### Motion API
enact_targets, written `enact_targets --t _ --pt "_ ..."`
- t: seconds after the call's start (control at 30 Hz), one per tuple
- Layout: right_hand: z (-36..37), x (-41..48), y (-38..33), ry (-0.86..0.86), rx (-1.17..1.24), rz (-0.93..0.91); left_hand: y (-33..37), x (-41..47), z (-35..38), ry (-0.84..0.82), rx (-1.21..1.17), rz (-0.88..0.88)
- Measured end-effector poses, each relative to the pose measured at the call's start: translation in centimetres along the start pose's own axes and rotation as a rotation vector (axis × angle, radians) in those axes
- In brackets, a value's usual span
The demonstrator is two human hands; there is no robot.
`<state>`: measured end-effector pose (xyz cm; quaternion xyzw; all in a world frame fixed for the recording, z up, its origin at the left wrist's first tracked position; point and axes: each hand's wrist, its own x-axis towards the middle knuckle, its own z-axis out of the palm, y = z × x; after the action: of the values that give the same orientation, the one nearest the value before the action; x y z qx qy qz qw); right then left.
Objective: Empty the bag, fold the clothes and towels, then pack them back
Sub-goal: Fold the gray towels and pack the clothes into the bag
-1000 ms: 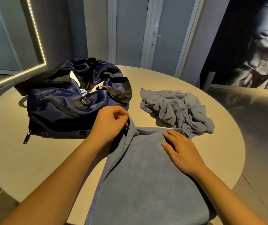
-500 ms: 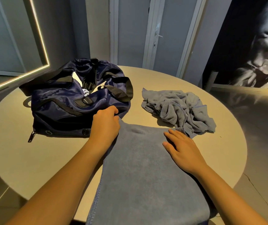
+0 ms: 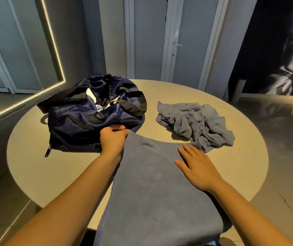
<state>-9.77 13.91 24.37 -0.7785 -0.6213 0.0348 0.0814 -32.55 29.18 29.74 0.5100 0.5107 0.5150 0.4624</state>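
1. Table [image 3: 35, 167]: round, tan top; it carries all the items below.
2. Bag [image 3: 81, 121]: navy duffel with black straps, far left of the table, zip open, with something pale showing inside.
3. Towel [image 3: 156, 192]: grey-blue, spread flat at the near centre. Its near end hangs over the table's front edge, and its far left corner reaches the bag.
4. Crumpled towel [image 3: 195, 123]: same grey-blue, heaped on the far right, just beyond the flat towel's far right corner.
5. Left hand [image 3: 112, 139]: fingers curled, gripping the towel's far left corner against the bag's side.
6. Right hand [image 3: 198, 168]: palm down, fingers straight and slightly spread, resting flat on the towel near its far right edge.
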Motion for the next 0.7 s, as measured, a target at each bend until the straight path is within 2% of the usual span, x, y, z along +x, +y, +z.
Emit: enact_targets --t 0.1,0.17,0.23,0.37,0.47,0.53,0.6,0.7 --pt "0.1 -0.7 0.5 -0.005 -0.007 -0.019 0.2 -0.6 -0.3 0.085 -0.180 -0.108" --pt "0.1 -1.0 0.7 -0.013 -0.002 0.006 0.0 -0.7 -0.4 0.103 -0.153 -0.109" --pt "0.1 -1.1 0.7 -0.012 -0.013 0.042 -0.2 -1.3 -0.3 0.030 -0.065 -0.053" --pt "0.0 -1.0 0.3 -0.029 -0.035 0.102 -1.2 -3.9 0.5 -0.277 0.371 0.361" --pt "0.0 -0.8 0.1 -0.036 -0.025 0.134 -2.2 -5.1 0.9 -0.622 0.990 0.599" --pt "0.0 -0.9 0.2 -0.032 -0.017 0.147 -3.0 -4.9 0.6 -0.739 1.261 0.576" --pt "-0.2 -0.9 0.6 -0.024 -0.008 0.152 -3.8 -4.8 0.0 -0.781 1.297 0.499" --pt "-0.2 -0.3 1.3 0.002 -0.015 0.137 -4.0 -5.2 -0.6 -0.750 1.286 0.463"
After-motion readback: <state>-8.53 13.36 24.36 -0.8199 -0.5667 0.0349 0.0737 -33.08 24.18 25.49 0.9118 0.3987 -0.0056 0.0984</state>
